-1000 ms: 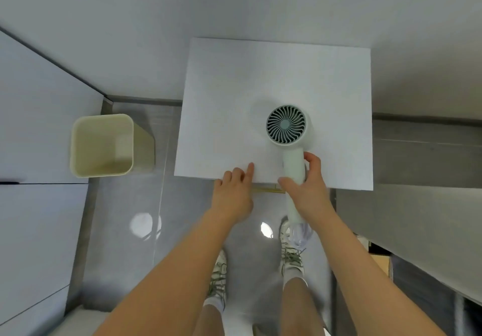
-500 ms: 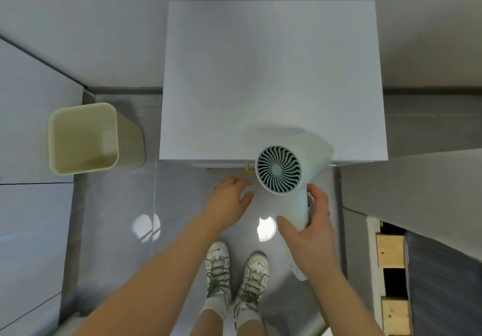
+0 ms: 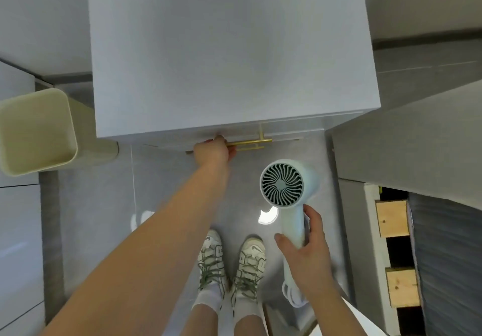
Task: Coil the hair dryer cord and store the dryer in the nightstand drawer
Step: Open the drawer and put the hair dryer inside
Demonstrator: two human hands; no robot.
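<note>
At nightstand front, L hand curls round the brass drawer pull, ready to open it. R hand grips the hair dryer by its handle w/ coiled cord bunched underneath (so loops hold together), held clear of drawer's path.

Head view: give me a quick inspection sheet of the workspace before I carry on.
Surface: nightstand top, pale and matte.
Job's things: hair dryer held off the nightstand, grille facing the camera; drawer front looks shut.
Clutter: nothing seen.
Grips: left hand curled on the brass drawer handle; right hand holds the dryer's handle.
Cables: white cord looped below the right hand, partly hidden.
Surroundings: waste bin left of the nightstand; wooden slats at right; tiled floor; shoes.
</note>
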